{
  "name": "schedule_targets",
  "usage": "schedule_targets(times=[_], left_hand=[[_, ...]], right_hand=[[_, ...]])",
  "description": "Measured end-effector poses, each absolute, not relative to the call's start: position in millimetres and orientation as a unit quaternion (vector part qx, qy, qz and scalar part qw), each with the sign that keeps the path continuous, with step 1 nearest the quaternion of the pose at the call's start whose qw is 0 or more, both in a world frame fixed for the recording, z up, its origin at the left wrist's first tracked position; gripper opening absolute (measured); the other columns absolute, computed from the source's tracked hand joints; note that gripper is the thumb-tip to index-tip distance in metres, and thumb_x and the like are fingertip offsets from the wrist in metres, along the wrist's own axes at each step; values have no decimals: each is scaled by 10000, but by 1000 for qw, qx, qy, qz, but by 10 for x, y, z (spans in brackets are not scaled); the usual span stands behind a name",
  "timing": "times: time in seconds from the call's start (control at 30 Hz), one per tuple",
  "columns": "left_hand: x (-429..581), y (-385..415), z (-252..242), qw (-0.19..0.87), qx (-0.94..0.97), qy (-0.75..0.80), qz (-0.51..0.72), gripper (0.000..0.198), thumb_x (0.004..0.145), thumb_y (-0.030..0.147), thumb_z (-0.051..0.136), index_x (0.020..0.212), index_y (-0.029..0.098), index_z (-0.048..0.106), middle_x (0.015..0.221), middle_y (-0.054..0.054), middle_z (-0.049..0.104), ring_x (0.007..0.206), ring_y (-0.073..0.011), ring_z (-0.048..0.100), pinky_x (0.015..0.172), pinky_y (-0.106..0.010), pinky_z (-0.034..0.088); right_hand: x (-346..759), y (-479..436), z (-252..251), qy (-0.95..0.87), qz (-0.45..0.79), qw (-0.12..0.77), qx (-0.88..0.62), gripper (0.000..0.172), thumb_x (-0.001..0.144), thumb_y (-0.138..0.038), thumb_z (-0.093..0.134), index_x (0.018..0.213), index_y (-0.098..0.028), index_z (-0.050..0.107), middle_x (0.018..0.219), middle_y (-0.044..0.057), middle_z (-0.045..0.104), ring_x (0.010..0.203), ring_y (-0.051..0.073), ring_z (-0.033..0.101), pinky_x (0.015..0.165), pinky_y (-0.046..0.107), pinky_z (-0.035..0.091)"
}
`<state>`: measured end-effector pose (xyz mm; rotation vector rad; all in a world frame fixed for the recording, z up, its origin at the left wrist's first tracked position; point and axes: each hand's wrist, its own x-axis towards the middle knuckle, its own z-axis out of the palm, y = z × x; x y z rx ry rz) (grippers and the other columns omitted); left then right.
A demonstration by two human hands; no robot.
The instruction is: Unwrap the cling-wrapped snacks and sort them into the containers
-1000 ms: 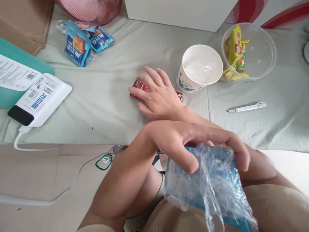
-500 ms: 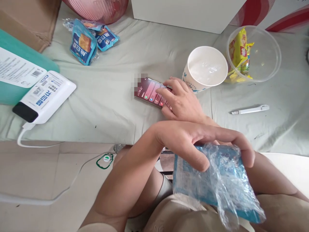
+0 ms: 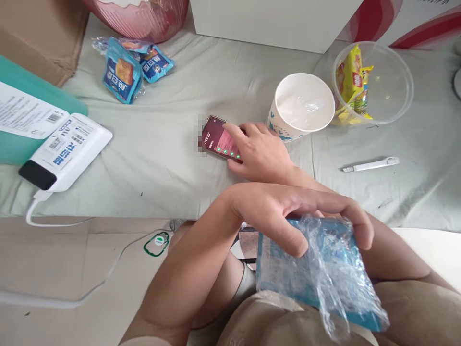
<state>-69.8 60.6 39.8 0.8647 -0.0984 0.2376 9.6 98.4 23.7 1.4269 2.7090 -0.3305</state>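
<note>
My left hand reaches across my lap and grips a blue packet in crinkled clear wrap, thumb under its near edge and fingers over the top. Beyond it, my right hand lies on a phone with a lit red screen that is flat on the pale green cloth. Its index finger is stretched out on the screen while the other fingers curl loosely, and it holds nothing. The two forearms cross.
A white paper cup stands just right of the phone, beside a clear bowl with yellow snack packets. A white pen-like stick lies right. Left are a white power bank with cable, a teal box and blue snack packets.
My right hand slid back from covering the phone, and the lit screen now shows with one finger moving across it. My left hand has kept its grip on the blue packet.
</note>
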Motion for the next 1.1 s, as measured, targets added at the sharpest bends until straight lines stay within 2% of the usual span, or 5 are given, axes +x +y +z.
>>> schedule_targets(times=[0.13, 0.4, 0.6, 0.97, 1.1], left_hand=[[-713, 617, 447, 920, 374, -69, 95, 450, 619, 57, 637, 1052, 165, 590, 893, 16, 633, 677, -98, 590, 586, -196, 490], [-777, 634, 527, 946, 316, -48, 57, 465, 600, -29, 577, 1030, 147, 581, 896, 31, 616, 661, -79, 543, 648, -173, 497], [-775, 660, 526, 948, 310, -40, 65, 444, 613, -43, 577, 1015, 146, 584, 894, 36, 616, 681, -79, 552, 650, -167, 492], [-704, 680, 510, 947, 313, -37, 58, 446, 609, -37, 567, 1016, 144, 577, 923, 17, 611, 720, -81, 569, 630, -168, 484], [-703, 680, 469, 947, 313, -42, 59, 472, 602, -33, 580, 1039, 147, 575, 922, 20, 619, 701, -82, 570, 630, -171, 493]], right_hand=[[-107, 1125, 235, 874, -108, 31, 474, 645, 908, -308, 575, 1531, -218, 435, 1246, 175, 658, 1170, 381, 611, 917, 497, 533], [-686, 1771, 197, 841, -151, -63, 516, 538, 966, -324, 528, 1470, -151, 453, 1388, 190, 608, 1301, 369, 552, 1017, 480, 503], [-631, 2041, 188, 832, -180, -64, 521, 551, 1019, -517, 448, 1482, -218, 441, 1375, 158, 585, 1294, 365, 520, 1036, 515, 468], [-556, 2025, 127, 826, -198, -91, 520, 504, 1014, -503, 394, 1391, -220, 574, 1373, 149, 567, 1312, 365, 458, 1121, 583, 361], [-472, 1985, 118, 800, -250, -133, 529, 554, 1013, -462, 366, 1522, -270, 469, 1283, 120, 622, 1284, 332, 504, 1127, 521, 387]])
